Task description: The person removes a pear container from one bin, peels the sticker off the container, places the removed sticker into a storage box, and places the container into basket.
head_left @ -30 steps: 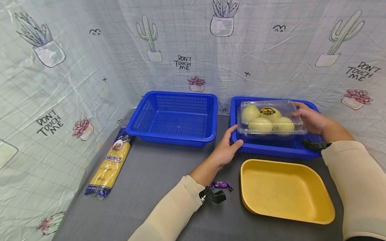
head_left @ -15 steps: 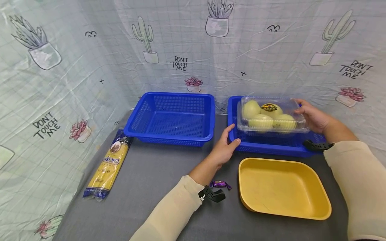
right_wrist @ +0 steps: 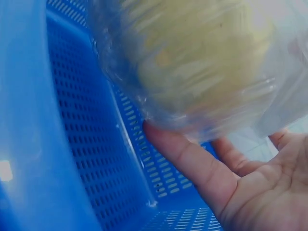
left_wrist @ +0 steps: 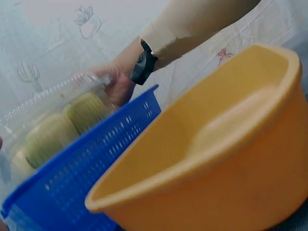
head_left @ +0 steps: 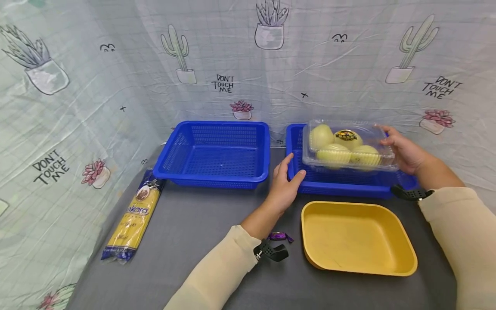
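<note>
My right hand [head_left: 407, 153] grips the right end of a clear plastic box [head_left: 350, 157] holding several pale yellow-green, round pieces of produce [head_left: 334, 155]. In the right wrist view, its thumb [right_wrist: 185, 159] presses the box's end. The box sits tilted over the right-hand blue basket [head_left: 345, 187], overlapping its back rim in the head view. At that basket's left front corner is my left hand [head_left: 284, 183], thumb and fingers spread along the rim, apart from the box. In the left wrist view, little of this hand shows.
A second blue basket [head_left: 222, 165] stands to the left. In front of the right basket is a yellow tub [head_left: 358, 241]. A purple-wrapped candy [head_left: 277, 236] lies by my left wrist, and a yellow pasta pack [head_left: 131, 219] at far left. A patterned curtain [head_left: 221, 56] hangs behind.
The box has risen a little and shifted right relative to the basket, with my right hand on it. My left hand keeps its place at the basket corner. The head view has shifted.
</note>
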Demonstrator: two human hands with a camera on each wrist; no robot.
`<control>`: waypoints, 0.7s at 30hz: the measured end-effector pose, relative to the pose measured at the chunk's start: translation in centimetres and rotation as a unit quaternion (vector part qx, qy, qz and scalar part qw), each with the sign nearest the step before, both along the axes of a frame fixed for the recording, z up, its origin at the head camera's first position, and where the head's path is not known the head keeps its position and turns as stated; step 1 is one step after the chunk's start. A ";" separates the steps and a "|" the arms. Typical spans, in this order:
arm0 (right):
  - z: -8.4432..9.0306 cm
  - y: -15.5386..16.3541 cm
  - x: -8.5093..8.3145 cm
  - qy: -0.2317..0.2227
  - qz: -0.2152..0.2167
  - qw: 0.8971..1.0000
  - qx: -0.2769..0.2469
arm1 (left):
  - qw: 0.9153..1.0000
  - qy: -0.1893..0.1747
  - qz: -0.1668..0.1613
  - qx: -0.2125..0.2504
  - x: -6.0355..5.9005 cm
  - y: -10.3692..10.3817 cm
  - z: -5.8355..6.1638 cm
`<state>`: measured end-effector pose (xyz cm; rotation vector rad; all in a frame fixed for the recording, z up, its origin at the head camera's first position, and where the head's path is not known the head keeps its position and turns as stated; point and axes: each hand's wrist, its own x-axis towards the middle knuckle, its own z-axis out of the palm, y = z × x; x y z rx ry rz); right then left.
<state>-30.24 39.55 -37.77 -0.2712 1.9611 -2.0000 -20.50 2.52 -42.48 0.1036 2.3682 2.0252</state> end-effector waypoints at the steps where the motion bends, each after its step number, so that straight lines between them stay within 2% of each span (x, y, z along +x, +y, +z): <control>1: 0.1 0.0 0.2 -0.003 0.003 1.000 -0.009 | 1.000 0.010 0.001 0.002 0.1 0.0 0.3; 7: 0.5 -0.1 1.1 -0.014 0.029 0.998 -0.051 | 0.999 0.032 -0.016 0.018 0.6 -0.2 1.8; 14: 1.1 -0.6 2.3 -0.005 0.001 0.999 -0.035 | 0.999 0.040 -0.027 -0.007 0.8 -0.8 2.8; 21: 2.1 -1.8 4.0 -0.018 -0.005 0.999 -0.048 | 0.998 0.058 -0.035 -0.001 1.0 -1.5 3.5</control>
